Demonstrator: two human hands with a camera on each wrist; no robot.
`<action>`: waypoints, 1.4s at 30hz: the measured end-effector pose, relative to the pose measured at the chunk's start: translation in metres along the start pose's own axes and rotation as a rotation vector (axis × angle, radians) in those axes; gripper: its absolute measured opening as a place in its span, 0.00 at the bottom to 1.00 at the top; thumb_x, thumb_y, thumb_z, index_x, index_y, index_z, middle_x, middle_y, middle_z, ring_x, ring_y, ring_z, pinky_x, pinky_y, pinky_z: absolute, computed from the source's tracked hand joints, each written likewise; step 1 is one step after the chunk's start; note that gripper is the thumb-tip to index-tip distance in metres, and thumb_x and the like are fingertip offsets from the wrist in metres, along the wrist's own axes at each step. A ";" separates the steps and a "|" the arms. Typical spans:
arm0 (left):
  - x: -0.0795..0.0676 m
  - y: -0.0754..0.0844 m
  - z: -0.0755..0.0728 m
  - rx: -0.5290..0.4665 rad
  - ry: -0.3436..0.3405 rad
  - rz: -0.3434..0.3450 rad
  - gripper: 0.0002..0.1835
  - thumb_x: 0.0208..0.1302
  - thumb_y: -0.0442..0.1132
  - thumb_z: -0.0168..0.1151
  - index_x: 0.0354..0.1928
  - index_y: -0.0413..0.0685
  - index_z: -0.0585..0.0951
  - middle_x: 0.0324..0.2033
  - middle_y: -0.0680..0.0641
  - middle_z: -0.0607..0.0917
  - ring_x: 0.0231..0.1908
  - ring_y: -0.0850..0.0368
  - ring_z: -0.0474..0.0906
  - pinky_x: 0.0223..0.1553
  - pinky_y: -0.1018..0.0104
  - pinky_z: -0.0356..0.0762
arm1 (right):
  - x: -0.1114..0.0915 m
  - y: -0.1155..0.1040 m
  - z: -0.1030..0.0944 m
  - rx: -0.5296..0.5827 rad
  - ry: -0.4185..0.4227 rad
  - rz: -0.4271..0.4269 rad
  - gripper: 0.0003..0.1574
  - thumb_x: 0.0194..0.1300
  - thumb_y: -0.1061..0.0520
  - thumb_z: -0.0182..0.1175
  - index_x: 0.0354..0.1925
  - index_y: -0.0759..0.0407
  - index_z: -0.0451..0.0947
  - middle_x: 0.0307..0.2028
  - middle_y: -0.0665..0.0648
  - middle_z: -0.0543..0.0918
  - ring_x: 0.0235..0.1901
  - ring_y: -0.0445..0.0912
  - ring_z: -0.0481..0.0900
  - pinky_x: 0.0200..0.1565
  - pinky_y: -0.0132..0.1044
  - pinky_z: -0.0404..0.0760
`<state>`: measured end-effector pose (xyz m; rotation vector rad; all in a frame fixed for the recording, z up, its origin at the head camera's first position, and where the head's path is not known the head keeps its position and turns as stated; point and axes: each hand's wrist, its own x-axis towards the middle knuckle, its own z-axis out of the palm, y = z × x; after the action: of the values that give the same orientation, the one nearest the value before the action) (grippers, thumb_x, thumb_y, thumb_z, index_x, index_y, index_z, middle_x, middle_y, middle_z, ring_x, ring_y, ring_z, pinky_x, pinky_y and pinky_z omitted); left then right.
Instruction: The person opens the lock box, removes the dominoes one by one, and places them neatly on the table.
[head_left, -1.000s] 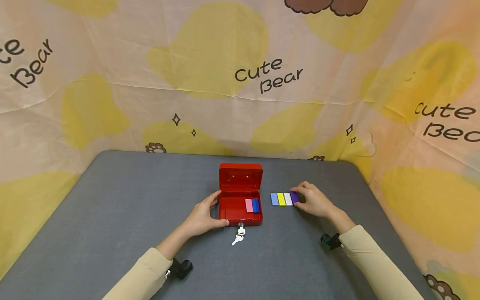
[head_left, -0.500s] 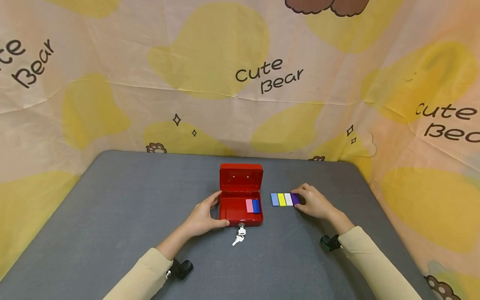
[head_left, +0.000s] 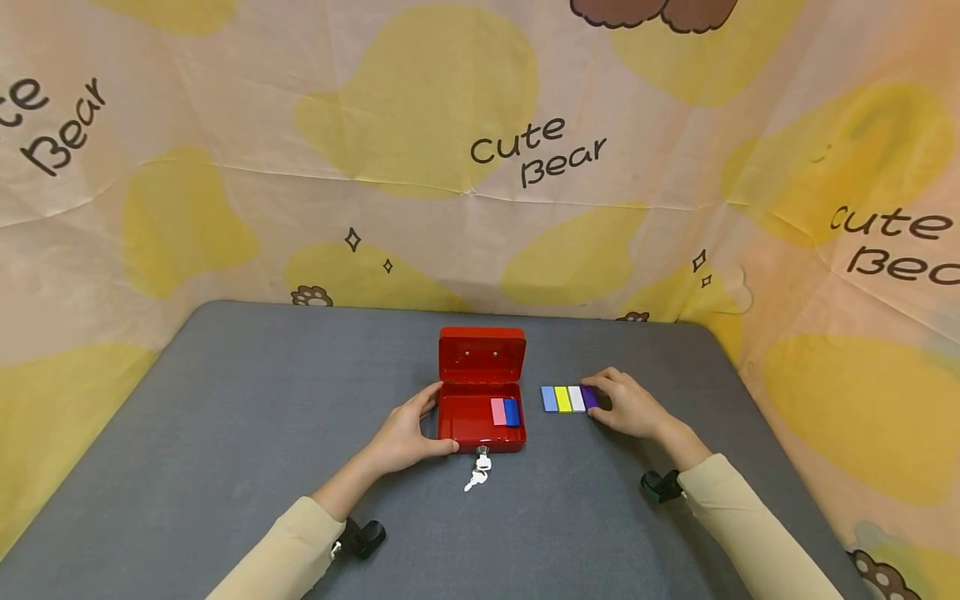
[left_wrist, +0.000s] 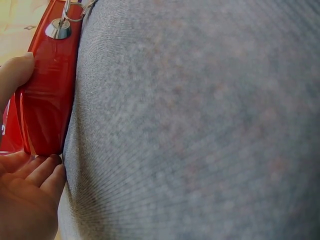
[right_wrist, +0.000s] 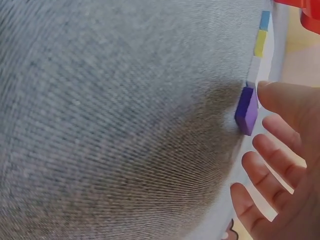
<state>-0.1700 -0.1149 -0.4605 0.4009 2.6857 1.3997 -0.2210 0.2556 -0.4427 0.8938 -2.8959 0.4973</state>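
Observation:
An opened red cash box [head_left: 468, 412] stands on the grey table, its raised lid [head_left: 482, 354] at the back. My left hand [head_left: 401, 433] grips the box's left side, thumb at the front corner and fingers towards the rear. Inside, at the right, lie a pink block [head_left: 498, 412] and a dark blue block [head_left: 512, 412], side by side. Right of the box runs a row: a light blue block [head_left: 549, 399], a yellow block [head_left: 562, 399], a white block [head_left: 577, 399] and a purple block [right_wrist: 246, 111]. Thumb and index finger of my right hand [head_left: 630, 404] pinch the purple block at its near and far ends.
Keys [head_left: 477, 472] hang from the lock [left_wrist: 59, 29] on the box's front. The grey cloth-covered table [head_left: 262, 400] extends to both sides, with a patterned curtain [head_left: 420, 167] behind it. Each wrist carries a small black camera [head_left: 363, 539].
The right hand has sunk very slightly at the purple block within the last second. The left hand and the box stay in place.

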 end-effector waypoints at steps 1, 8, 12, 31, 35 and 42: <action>0.000 0.000 0.000 -0.002 0.000 -0.002 0.49 0.41 0.46 0.75 0.66 0.43 0.61 0.62 0.39 0.68 0.57 0.44 0.72 0.54 0.53 0.73 | 0.000 -0.001 -0.001 0.003 -0.003 0.004 0.28 0.53 0.59 0.66 0.53 0.64 0.75 0.45 0.62 0.76 0.42 0.53 0.75 0.44 0.51 0.76; 0.000 0.001 0.000 0.005 -0.003 -0.004 0.49 0.41 0.46 0.75 0.66 0.43 0.61 0.62 0.39 0.68 0.57 0.44 0.72 0.54 0.52 0.72 | 0.004 -0.008 -0.006 0.005 0.021 -0.030 0.25 0.55 0.57 0.65 0.52 0.63 0.76 0.45 0.61 0.78 0.44 0.52 0.76 0.46 0.50 0.77; 0.001 0.000 0.000 0.010 0.001 0.003 0.49 0.40 0.47 0.75 0.66 0.43 0.62 0.62 0.39 0.68 0.57 0.44 0.72 0.54 0.52 0.72 | 0.009 -0.016 -0.008 0.041 0.049 -0.057 0.22 0.56 0.58 0.64 0.50 0.64 0.77 0.44 0.60 0.80 0.44 0.51 0.77 0.46 0.49 0.77; 0.001 0.000 0.000 0.014 -0.005 0.002 0.49 0.41 0.47 0.75 0.66 0.44 0.61 0.62 0.39 0.68 0.57 0.44 0.72 0.53 0.53 0.73 | 0.034 -0.062 -0.010 0.202 0.004 0.022 0.19 0.61 0.56 0.59 0.50 0.62 0.76 0.44 0.56 0.80 0.42 0.49 0.80 0.45 0.44 0.80; 0.000 0.000 0.000 0.013 -0.005 -0.001 0.49 0.41 0.47 0.75 0.66 0.44 0.61 0.62 0.39 0.68 0.57 0.44 0.72 0.53 0.53 0.73 | 0.039 -0.070 -0.011 0.218 -0.022 0.035 0.20 0.62 0.55 0.59 0.51 0.61 0.76 0.45 0.55 0.80 0.42 0.48 0.79 0.44 0.42 0.80; 0.000 0.000 0.000 0.011 -0.006 -0.002 0.49 0.41 0.47 0.74 0.66 0.44 0.61 0.63 0.39 0.68 0.57 0.43 0.72 0.53 0.52 0.73 | 0.048 -0.086 -0.015 0.279 -0.070 0.047 0.19 0.63 0.54 0.56 0.50 0.62 0.77 0.45 0.55 0.82 0.41 0.45 0.79 0.45 0.43 0.80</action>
<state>-0.1700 -0.1151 -0.4601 0.4034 2.6890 1.3815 -0.2128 0.1678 -0.3967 0.8921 -2.9636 0.9103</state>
